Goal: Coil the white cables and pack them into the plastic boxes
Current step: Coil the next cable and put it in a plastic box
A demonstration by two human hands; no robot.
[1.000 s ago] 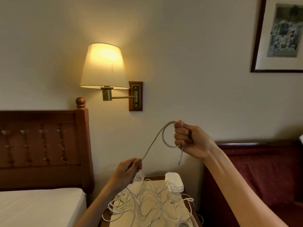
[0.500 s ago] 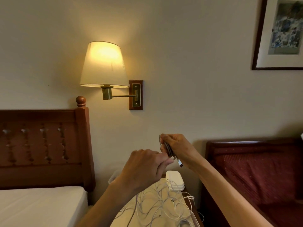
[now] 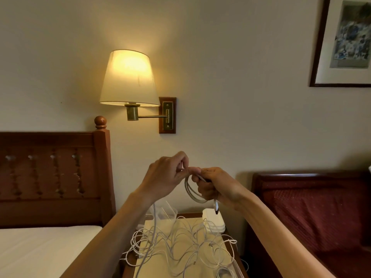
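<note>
Both hands are raised above the nightstand [image 3: 188, 215] and work on one white cable [image 3: 190, 190]. My right hand [image 3: 217, 186] grips a small coil of it, with loops hanging under the fingers and the plug end [image 3: 216, 207] dangling below. My left hand [image 3: 166, 177] pinches the same cable beside the right fingers; its free length drops down past my left wrist. A tangle of loose white cables [image 3: 180, 245] covers the nightstand top. A clear plastic box [image 3: 166, 212] stands at the back left and a stack of white lids or boxes [image 3: 213, 221] at the back right.
A lit wall lamp [image 3: 128, 79] hangs above. A wooden headboard [image 3: 52, 177] and white mattress [image 3: 40, 249] lie to the left, a dark red bed [image 3: 313, 209] to the right. A framed picture [image 3: 345, 41] is at the upper right.
My hands came together from apart. The right hand dropped lower, the left rose to meet it, and another loop has been added to the coil.
</note>
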